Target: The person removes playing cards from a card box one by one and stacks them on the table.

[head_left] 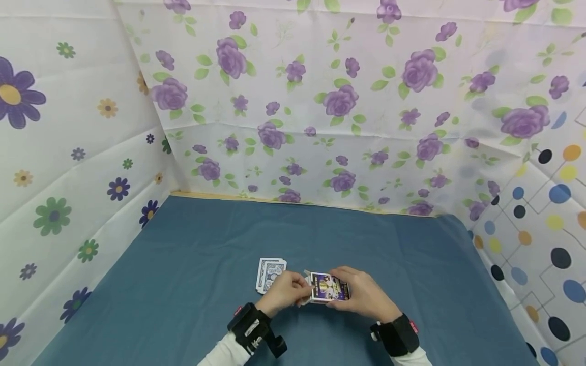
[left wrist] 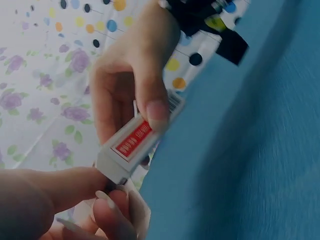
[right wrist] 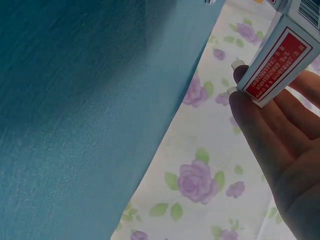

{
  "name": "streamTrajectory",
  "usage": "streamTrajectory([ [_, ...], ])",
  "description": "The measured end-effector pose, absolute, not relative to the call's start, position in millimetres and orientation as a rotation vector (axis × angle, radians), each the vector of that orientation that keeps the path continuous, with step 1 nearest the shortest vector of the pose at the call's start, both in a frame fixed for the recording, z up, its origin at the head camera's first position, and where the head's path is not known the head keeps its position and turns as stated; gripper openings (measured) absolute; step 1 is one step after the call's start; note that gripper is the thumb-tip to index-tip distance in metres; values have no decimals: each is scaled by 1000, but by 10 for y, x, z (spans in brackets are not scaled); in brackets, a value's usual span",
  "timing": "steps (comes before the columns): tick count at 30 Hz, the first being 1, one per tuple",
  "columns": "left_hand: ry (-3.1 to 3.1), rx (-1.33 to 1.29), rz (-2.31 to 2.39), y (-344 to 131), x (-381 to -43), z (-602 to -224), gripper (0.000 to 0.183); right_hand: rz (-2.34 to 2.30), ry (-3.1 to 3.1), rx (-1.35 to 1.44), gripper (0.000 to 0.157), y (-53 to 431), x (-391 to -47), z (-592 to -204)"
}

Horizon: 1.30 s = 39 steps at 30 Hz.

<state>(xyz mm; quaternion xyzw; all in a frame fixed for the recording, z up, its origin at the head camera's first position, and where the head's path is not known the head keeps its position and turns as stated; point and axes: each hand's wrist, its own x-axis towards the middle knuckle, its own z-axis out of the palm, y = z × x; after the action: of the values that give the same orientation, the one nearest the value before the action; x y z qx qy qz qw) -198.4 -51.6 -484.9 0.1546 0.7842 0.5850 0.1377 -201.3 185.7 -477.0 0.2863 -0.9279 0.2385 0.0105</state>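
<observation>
A playing card box with a purple and yellow printed face lies between both hands above the cloth. My right hand grips its right end, fingers along the far side and thumb on the near side. At the other end, my left hand pinches the box's end, where white flaps stick out. The left wrist view shows the box's narrow side with a red label; the fingers partly hide the flaps there. A small pile of blue-backed playing cards lies just beyond the left hand, slightly fanned.
Blue cloth covers the table. Behind it hangs a white curtain with purple roses. Flowered fabric borders the left side, and dotted fabric the right. Each wrist wears a black camera strap.
</observation>
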Motion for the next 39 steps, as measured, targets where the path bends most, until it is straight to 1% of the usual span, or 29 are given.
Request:
streamTrajectory([
  [7,2178,308,1682,-530,-2023,-4853,22,753,-2908,885,67,1860,-2028,-4779],
  [14,2063,263,1755,-623,-2015,-4833,24,728,-2920,870,68,1879,-2056,-4798],
  [21,1945,216,1878,-795,-2027,-4823,15,712,-2914,847,69,1914,-2075,-4788],
  [23,1943,209,1899,-847,-2030,-4811,21,716,-2909,849,68,1918,-2077,-4785],
  [26,1946,206,1923,-927,-2025,-4809,42,720,-2910,851,68,1920,-2080,-4789],
  [28,1952,202,1932,-974,-2014,-4806,51,719,-2917,849,69,1918,-2078,-4795],
  [35,1973,166,1980,-1093,-2024,-4799,42,728,-2931,833,70,1923,-2067,-4835],
  [39,2013,105,2006,-1182,-2045,-4764,44,720,-2922,834,68,1934,-2060,-4858],
])
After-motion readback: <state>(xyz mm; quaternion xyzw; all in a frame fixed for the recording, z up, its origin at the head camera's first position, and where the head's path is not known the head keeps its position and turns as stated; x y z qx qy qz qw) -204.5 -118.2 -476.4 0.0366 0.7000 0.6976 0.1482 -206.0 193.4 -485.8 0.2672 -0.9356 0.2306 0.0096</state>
